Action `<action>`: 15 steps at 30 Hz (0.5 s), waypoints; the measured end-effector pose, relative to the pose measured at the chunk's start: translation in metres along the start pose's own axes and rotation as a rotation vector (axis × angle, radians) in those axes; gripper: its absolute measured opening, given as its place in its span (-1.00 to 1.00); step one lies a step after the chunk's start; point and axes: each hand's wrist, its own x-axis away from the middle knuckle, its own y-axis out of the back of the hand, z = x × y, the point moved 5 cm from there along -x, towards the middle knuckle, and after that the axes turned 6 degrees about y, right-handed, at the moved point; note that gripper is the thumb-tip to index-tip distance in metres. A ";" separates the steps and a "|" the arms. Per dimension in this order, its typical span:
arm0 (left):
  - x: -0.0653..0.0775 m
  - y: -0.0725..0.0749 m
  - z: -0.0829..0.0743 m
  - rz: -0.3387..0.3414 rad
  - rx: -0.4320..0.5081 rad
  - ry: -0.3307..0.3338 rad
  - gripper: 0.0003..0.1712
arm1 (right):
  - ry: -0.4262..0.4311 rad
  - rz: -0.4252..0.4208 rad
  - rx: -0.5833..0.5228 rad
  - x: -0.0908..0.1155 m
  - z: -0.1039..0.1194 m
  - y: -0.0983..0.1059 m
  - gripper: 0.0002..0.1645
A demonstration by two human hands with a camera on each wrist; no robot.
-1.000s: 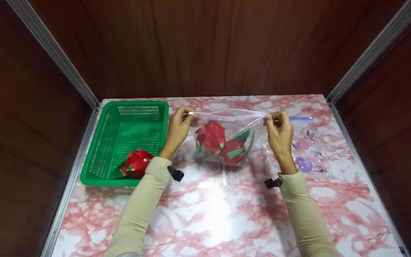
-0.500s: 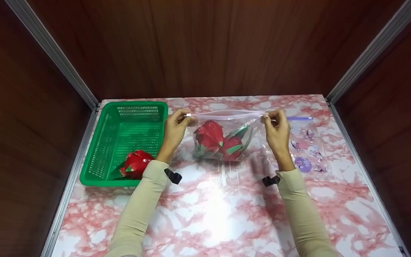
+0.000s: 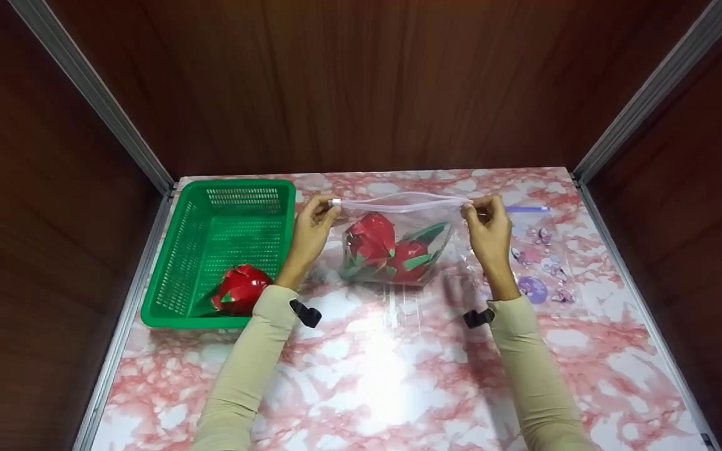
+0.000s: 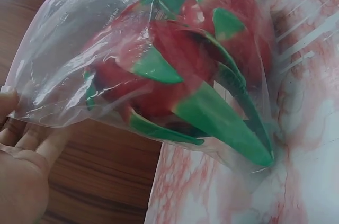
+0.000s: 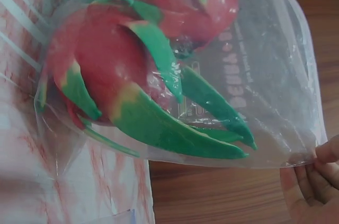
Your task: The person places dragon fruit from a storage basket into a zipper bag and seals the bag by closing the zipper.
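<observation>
A clear zip bag [image 3: 398, 205] is held up by its two top corners, its mouth bowed slightly apart. My left hand [image 3: 314, 228] pinches the left corner at the white slider [image 3: 336, 202]. At the right corner, my right hand [image 3: 489, 232] pinches the zip edge between thumb and fingers. Two red dragon fruits with green scales lie inside: one [image 3: 371, 238] on the left, the other [image 3: 411, 260] on the right. In the left wrist view, the bag's plastic [image 4: 58, 75] is stretched from the thumb. The right wrist view shows pale lettering [image 5: 230, 73] on it.
A green plastic basket [image 3: 235, 183] stands at the left, with another dragon fruit [image 3: 243, 289] in its near right corner. Flat at the right lies a printed clear bag [image 3: 552, 263] with a purple zip strip. Wooden panels enclose the marbled table [image 3: 336, 388] on three sides.
Both hands keep their pinch on the bag's corners. They have shifted slightly left and toward me, then a little back right. The fruits in the bag have swayed a little.
</observation>
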 end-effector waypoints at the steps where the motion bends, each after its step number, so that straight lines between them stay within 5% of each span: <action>1: 0.000 0.000 0.000 -0.010 -0.001 0.008 -0.77 | -0.005 0.003 0.006 -0.001 -0.004 0.000 -0.83; 9: 0.002 0.001 0.004 -0.075 0.010 0.041 -0.80 | -0.009 0.074 0.073 -0.007 -0.010 0.003 -0.79; 15: 0.004 0.000 0.002 -0.080 0.052 0.049 -0.81 | 0.111 0.135 0.153 -0.018 0.009 0.001 -0.69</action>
